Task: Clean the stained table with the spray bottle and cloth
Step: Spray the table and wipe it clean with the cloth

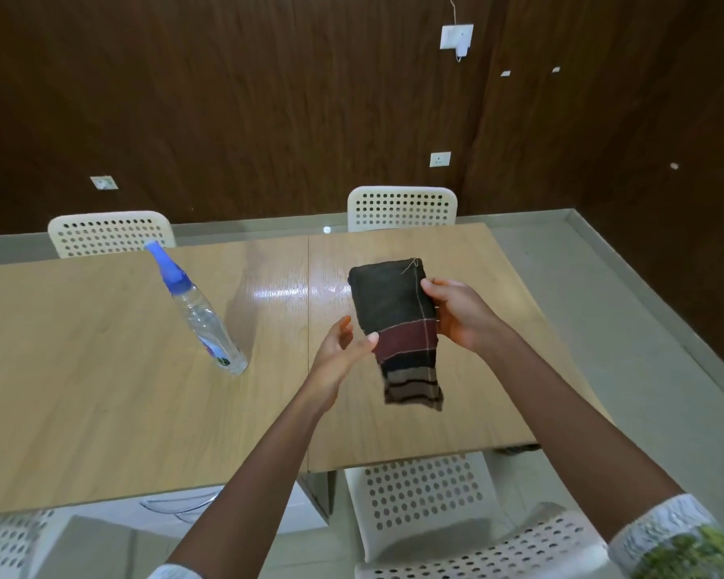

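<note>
A folded dark cloth (396, 311) with maroon and tan stripes hangs in the air above the right half of the wooden table (101, 390). My right hand (460, 313) grips its right edge with curled fingers. My left hand (343, 348) is at the cloth's left edge, thumb touching it, fingers loosely spread. A clear spray bottle (203, 313) with a blue top stands on the table to the left of both hands, apart from them. A wet sheen (293, 292) shows on the table behind the cloth.
White perforated chairs stand at the far side (402, 208) (109, 234) and at the near side (427, 495) of the table. A dark wood-panelled wall with sockets (439, 159) rises behind. The table's right end meets grey floor (627, 348).
</note>
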